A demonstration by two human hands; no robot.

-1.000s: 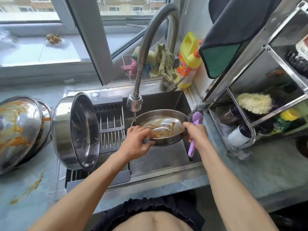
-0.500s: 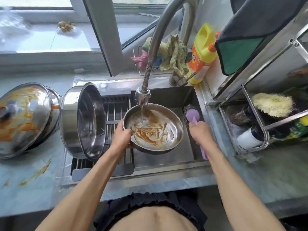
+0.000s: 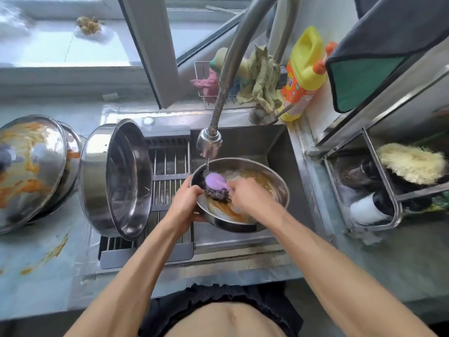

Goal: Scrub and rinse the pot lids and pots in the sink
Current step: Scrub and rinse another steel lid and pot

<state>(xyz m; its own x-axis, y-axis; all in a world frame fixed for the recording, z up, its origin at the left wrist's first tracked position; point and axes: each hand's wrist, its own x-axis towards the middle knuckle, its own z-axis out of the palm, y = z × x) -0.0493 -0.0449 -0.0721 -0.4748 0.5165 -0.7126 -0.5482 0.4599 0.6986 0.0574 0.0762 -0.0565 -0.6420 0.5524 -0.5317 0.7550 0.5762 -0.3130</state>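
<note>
The right hand [image 3: 245, 194], a little right of the frame's centre, was clenched round the handle of the purple scrubber [image 3: 215, 182] and had brought it in from beside the lid, where it hung half a second earlier, so that the dark wire pad under the purple head now pressed on the inner face of the pot lid [image 3: 264, 190]. The left hand [image 3: 183, 203] gripped the lid's near-left rim, as it had before, with the lid tipped toward the person over the sink [image 3: 274, 142]. A thin stream ran from the faucet head [image 3: 209, 142] onto the lid's upper-left edge. Scrubbing proper seemed to have just begun: orange sauce streaks still showed below and to the right of the pad, so this lid was far from clean.

Further left, a clean-looking pot [image 3: 114, 178] stood on its side on the drain rack [image 3: 170, 171], and at the left edge two sauce-smeared lids [image 3: 31, 171] leaned together on the counter, apparently still waiting.

The scrubber's handle was wholly hidden inside the right fist, and the right fingertips could not be seen. The lid's knob and outer face were turned away. How much sauce lay under the hand was unclear, and the jumble in the wire shelf [image 3: 388, 205] at the right was too blurred to name
</note>
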